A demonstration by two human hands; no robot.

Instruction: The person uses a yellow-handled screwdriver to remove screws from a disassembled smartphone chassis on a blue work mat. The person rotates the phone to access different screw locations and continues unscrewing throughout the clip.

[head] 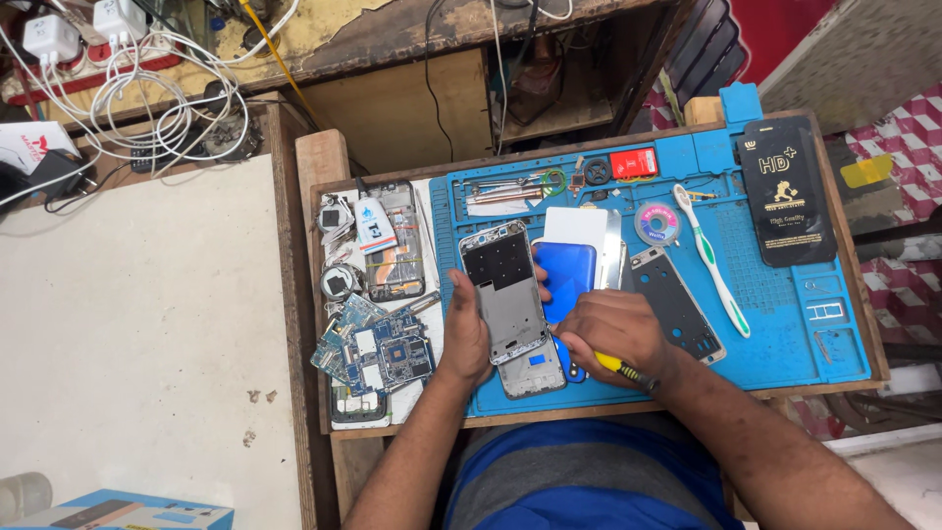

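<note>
screwdriver tip [572, 373] hidden under right hand [613, 329] gripping it; left hand [466, 339] clasps phone frame [505, 290] mid-frame, on blue repair mat [785, 324].

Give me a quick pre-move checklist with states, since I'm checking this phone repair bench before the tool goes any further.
1. Left hand steadies the phone frame: ok.
2. Right hand grips the yellow-handled tool: ok.
3. Tool tip on the right spot: cannot tell, hidden under the hand.
4. Frame lies over the blue mat: ok.
5. Loose circuit boards clear of the left hand: not ok, they lie close beside the wrist.
6. Toothbrush out of the way: ok.
</note>
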